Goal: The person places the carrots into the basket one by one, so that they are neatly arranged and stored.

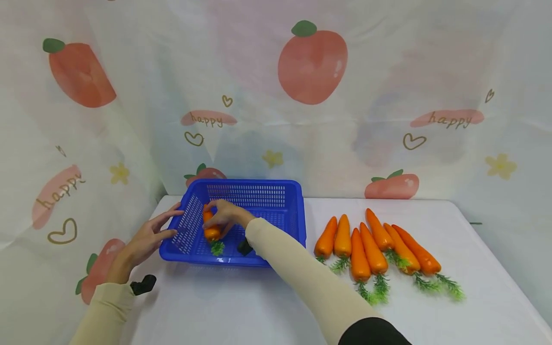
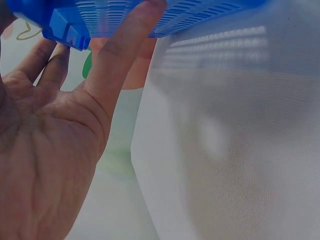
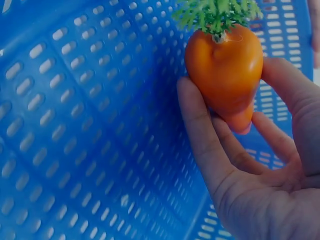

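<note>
Inside the blue basket [image 1: 241, 182], toward its left side, the right hand [image 1: 228, 214] grips an orange carrot [image 3: 225, 70] between thumb and fingers, its leafy green top facing the person. The left hand [image 1: 144, 240], fingers mostly extended and uncurled, touches the basket's left rim. Seven more carrots [image 1: 360, 256] lie on the white worktop [image 1: 258, 306], right of the basket, tops toward the person.

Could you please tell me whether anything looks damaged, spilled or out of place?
Nothing stands out: the carrots on the table look whole, though laid at uneven angles, and the blue basket shows no visible damage.
</note>
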`<state>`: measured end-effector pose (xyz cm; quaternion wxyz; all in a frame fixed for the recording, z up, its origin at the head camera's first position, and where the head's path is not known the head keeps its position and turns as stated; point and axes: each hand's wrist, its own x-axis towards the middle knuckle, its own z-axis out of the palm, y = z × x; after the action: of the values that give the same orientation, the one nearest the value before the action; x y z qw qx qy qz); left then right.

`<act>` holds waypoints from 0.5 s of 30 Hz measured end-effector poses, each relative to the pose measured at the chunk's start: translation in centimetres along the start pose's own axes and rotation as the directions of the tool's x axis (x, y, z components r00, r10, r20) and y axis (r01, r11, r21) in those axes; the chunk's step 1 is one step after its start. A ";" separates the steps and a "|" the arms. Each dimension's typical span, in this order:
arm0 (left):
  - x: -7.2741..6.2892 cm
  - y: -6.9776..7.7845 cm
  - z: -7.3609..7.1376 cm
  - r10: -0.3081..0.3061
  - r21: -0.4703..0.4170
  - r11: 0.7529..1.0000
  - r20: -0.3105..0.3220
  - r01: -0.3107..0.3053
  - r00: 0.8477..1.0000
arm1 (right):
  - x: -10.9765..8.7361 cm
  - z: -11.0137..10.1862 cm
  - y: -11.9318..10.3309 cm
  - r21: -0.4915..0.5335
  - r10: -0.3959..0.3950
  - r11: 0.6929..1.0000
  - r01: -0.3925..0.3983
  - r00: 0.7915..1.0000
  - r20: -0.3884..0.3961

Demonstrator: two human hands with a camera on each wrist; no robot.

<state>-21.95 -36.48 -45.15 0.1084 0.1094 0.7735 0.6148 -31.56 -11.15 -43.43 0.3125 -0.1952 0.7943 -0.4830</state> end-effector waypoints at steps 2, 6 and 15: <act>-0.1 0.0 0.0 -0.001 -0.005 1.000 -0.004 0.001 1.000 | 0.0 0.4 -0.1 -0.005 0.007 1.000 -0.007 1.000 -0.010; -0.1 0.1 0.1 0.001 0.001 1.000 -0.005 -0.001 1.000 | 0.0 1.0 -0.2 -0.010 0.020 1.000 -0.020 0.999 -0.036; 0.1 0.0 -0.1 0.003 0.015 1.000 -0.004 -0.003 1.000 | 0.7 1.4 -0.1 -0.001 0.038 0.999 -0.038 0.997 -0.071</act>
<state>-22.02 -36.53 -45.17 0.1053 0.1102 0.7782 0.6092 -31.08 -12.50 -44.06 0.2927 -0.1632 0.8090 -0.4829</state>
